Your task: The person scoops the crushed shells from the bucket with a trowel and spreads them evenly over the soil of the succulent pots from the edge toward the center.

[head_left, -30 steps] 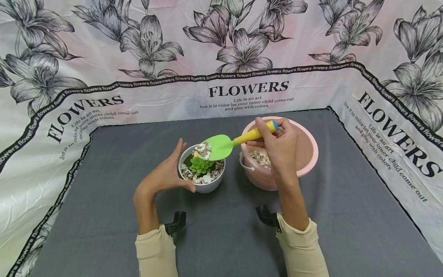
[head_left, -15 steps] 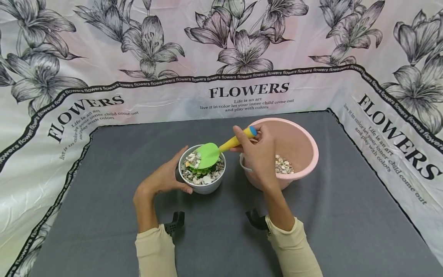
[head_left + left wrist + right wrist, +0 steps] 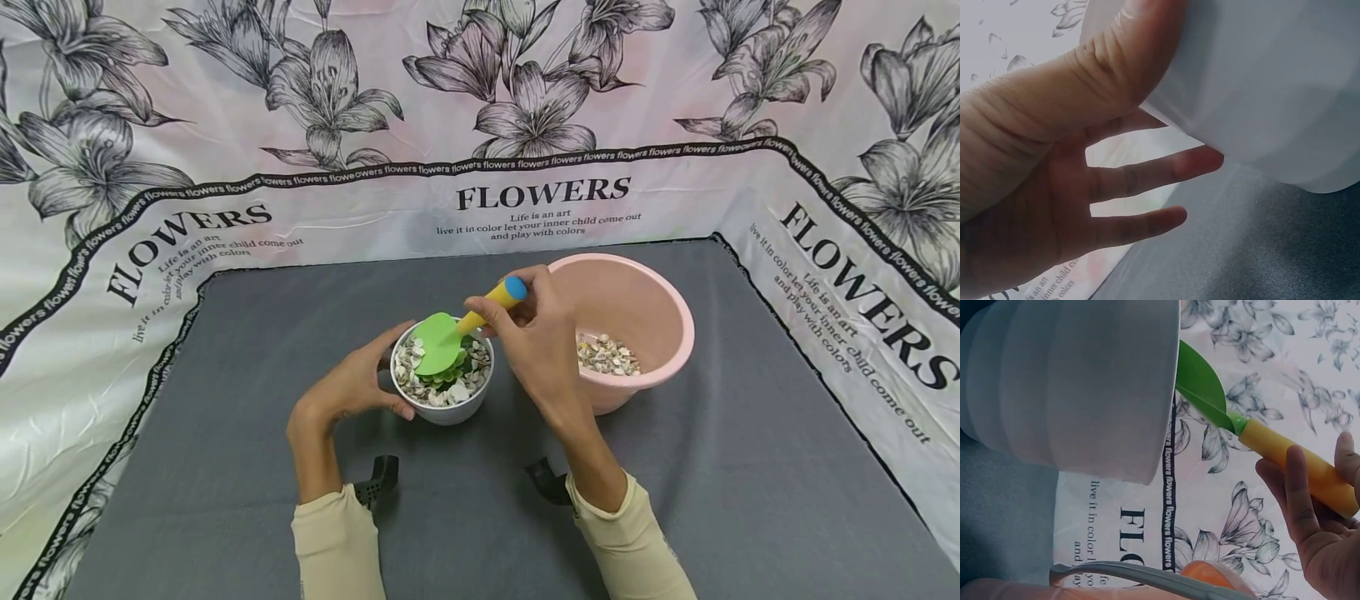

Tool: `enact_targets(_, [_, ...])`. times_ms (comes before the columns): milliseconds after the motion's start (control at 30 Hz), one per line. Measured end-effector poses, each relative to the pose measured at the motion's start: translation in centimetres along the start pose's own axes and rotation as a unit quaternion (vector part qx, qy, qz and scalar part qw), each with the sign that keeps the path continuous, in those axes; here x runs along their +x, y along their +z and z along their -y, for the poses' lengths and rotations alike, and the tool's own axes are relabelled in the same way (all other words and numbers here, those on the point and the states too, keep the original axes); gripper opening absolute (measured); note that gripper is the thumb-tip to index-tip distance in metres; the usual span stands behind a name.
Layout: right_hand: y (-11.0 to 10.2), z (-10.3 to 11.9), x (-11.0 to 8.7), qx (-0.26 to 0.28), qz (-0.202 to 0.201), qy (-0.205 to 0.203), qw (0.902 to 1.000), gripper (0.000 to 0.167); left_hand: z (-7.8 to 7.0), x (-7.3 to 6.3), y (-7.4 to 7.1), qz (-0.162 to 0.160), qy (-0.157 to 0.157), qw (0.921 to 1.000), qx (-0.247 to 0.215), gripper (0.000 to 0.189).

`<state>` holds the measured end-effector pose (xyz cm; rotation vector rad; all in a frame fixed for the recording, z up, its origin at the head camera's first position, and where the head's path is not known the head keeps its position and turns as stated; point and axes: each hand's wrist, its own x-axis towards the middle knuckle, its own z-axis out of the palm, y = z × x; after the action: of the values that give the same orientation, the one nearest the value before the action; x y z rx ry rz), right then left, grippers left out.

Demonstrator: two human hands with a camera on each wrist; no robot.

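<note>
One white pot [image 3: 453,412] stands upright on the grey cloth [image 3: 225,467], and everything else can be placed from it. Your left hand [image 3: 352,383] clasps its left side, thumb at the near wall and fingers reaching round behind; the left wrist view shows those fingers spread apart. Inside the pot, pale stones [image 3: 447,396] lie around a green succulent [image 3: 454,369], which is partly covered from above.

What covers it is the trowel [image 3: 435,346]. Over the last second you have brought it further across the pot and tipped it, so the handle now stands steeper and the tip of the blade dips inside the rim. Your right hand [image 3: 536,342], just right of the pot, pinches the yellow handle between thumb and fingers. The stones seen on the blade a second ago no longer show there, so that load has probably gone in at the pot's far-left side. Your left hand and the pot have barely moved.

Right of the pot and apart from it, the pink bucket [image 3: 633,308] holds more stones [image 3: 606,356] at its bottom.
</note>
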<state>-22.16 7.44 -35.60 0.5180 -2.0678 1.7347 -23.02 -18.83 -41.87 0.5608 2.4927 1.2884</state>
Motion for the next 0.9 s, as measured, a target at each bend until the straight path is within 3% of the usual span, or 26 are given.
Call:
enact_targets(400, [0.1, 1.0, -0.4, -0.054, -0.003, -0.040, 0.9977, 0.038, -0.1, -0.1, 0.1, -0.008, -0.029, 0.9994, 0.015, 0.084])
enact_targets(500, [0.2, 1.2, -0.5, -0.066, 0.001, -0.053, 0.9964, 0.038, -0.3, 0.0, 0.3, -0.007, -0.035, 0.9993, 0.007, 0.094])
enact_targets(667, [0.1, 1.4, -0.7, -0.069, 0.008, -0.072, 0.9950, 0.039, 0.0, 0.1, 0.3, 0.014, 0.008, 0.9996, -0.024, 0.116])
enact_targets(767, [0.0, 1.5, -0.6, -0.070, 0.010, -0.080, 0.9943, 0.038, 0.1, 0.2, 0.4, 0.020, 0.023, 0.9992, -0.026, 0.111])
enact_targets(900, [-0.1, 1.5, -0.6, -0.070, 0.020, -0.099, 0.9924, 0.039, -0.1, 0.1, 0.5, 0.003, 0.007, 1.0000, 0.001, 0.099])
